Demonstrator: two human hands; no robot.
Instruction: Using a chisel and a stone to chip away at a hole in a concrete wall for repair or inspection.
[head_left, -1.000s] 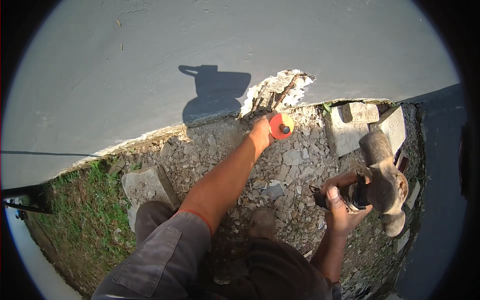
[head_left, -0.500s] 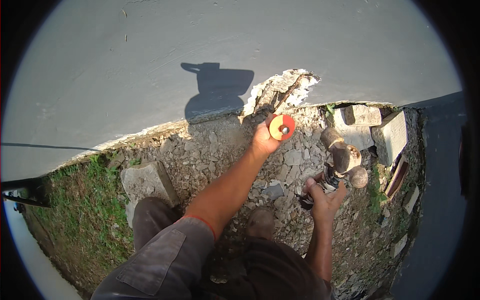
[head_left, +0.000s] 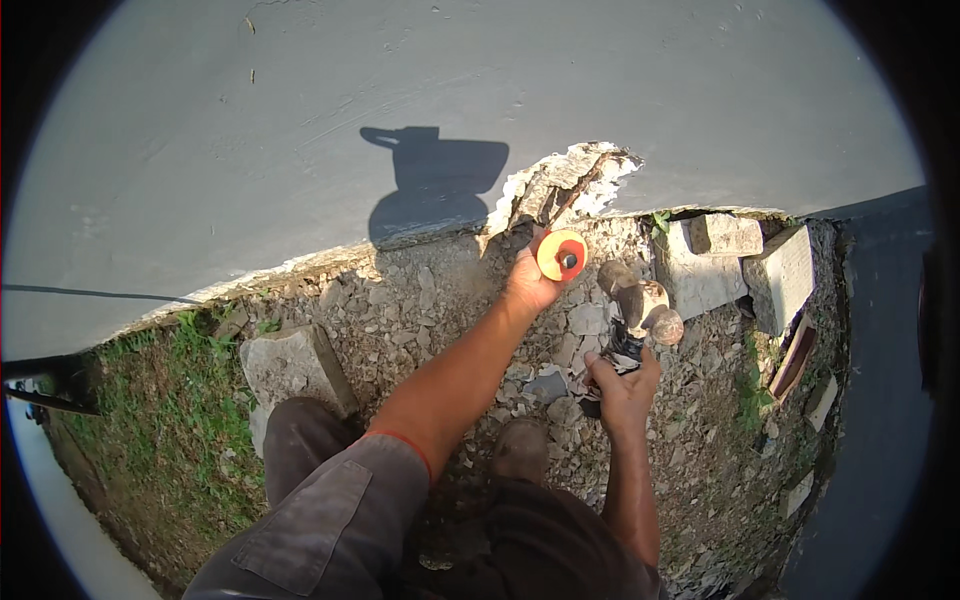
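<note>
My left hand [head_left: 533, 275] is closed on a chisel with a round red and yellow hand guard [head_left: 553, 252], its dark struck end facing up at me; the shaft below is mostly hidden. It sits just below a broken, flaking patch [head_left: 560, 185] at the foot of the grey wall [head_left: 240, 150]. My right hand [head_left: 622, 390] grips a worn hammer by its black-wrapped handle. The hammer's dusty head [head_left: 640, 300] is low and right of the guard, not touching it.
Broken rubble [head_left: 400, 320] covers the ground along the wall. A loose concrete slab [head_left: 295, 370] lies by my left leg, with grass [head_left: 170, 430] beyond. Several concrete blocks [head_left: 785, 270] rest at right, near a darker wall [head_left: 865, 400]. My shoe [head_left: 520, 450] shows below.
The hammer in my right hand has swung leftward and up in the picture, closer to the chisel. My left hand has barely moved; the guard's colours have turned.
</note>
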